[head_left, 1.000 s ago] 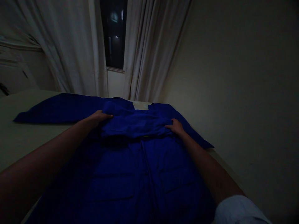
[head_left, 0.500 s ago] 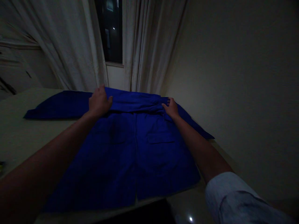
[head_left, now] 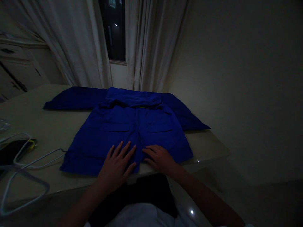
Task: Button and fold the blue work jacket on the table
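Note:
A royal-blue work jacket (head_left: 132,132) lies flat on a pale table (head_left: 35,121), with two flapped chest pockets showing. Its top is folded over into a thick band (head_left: 133,97) at the far side, and its sleeves spread out left and right. My left hand (head_left: 117,165) rests flat on the jacket's near hem, fingers spread, just left of the front opening. My right hand (head_left: 159,158) lies on the hem just right of the opening. Neither hand grips the cloth.
Several thin pale hangers (head_left: 23,195) and a black object with a yellow mark (head_left: 10,153) lie at the table's left. White curtains (head_left: 151,41) hang behind the table around a dark window (head_left: 113,28). The near table edge runs below my hands.
Both hands have moved from the folded band at the far side to the jacket's near hem. The view has shifted back, showing more of the table and the hangers at left.

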`<state>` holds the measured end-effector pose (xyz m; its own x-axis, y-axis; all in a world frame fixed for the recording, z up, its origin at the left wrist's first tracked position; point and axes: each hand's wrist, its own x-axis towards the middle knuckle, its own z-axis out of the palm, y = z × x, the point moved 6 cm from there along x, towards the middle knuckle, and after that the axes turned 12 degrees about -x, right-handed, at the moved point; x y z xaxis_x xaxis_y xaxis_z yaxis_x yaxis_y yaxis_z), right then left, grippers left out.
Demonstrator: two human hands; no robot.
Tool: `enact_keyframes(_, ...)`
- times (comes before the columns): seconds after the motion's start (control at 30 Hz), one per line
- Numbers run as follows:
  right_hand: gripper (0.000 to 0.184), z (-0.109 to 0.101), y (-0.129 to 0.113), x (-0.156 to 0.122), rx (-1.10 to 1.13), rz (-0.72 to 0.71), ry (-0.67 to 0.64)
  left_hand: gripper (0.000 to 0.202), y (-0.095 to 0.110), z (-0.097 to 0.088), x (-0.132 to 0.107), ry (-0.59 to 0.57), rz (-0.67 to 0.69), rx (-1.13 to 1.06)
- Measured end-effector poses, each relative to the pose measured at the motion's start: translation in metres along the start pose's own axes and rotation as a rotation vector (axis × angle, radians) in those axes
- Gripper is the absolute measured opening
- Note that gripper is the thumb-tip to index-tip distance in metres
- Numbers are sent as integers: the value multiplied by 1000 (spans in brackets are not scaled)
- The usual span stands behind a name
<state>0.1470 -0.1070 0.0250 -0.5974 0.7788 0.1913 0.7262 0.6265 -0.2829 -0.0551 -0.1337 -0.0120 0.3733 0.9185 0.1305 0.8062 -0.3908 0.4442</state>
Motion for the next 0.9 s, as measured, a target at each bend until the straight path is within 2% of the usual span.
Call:
enact_keyframes(0.07,24,-5,13,-3,87,133,111,67,6,-1,-2,8,-16,9)
enact_keyframes(0.17,25,-29,32,-4,259,376,351,72,20,4,6,25,-56,16)
enact_keyframes(0.2,26,-34,33,-4,294,409,387,74,26,8,10,36,-73,18)
enact_keyframes(0.27,23,-33,21,-2,309,334,322,79,38,20,17,57,-123,28)
enact_keyframes(0.33,19,-20,3,-2,240,178,176,80,47,32,22,68,-171,45)
enact_keyframes(0.4,17,-7,-9,-7,154,81,96,79,52,39,22,70,-187,59)
enact_keyframes(0.5,18,-9,-1,-14,169,167,150,76,51,30,20,64,-141,15)
enact_keyframes(0.6,32,-25,15,-3,204,313,173,56,39,2,30,18,-99,-35)
enact_keyframes(0.67,42,-30,20,20,163,336,112,42,30,-16,50,-48,-75,-8)
enact_keyframes(0.73,38,-29,24,48,125,344,77,34,22,-27,78,-102,-64,18)
enact_keyframes(0.83,21,-14,32,80,201,365,89,28,6,-28,115,-103,-124,-19)
enact_keyframes(0.9,24,2,40,88,338,383,119,23,-5,-21,129,-61,-154,-85)
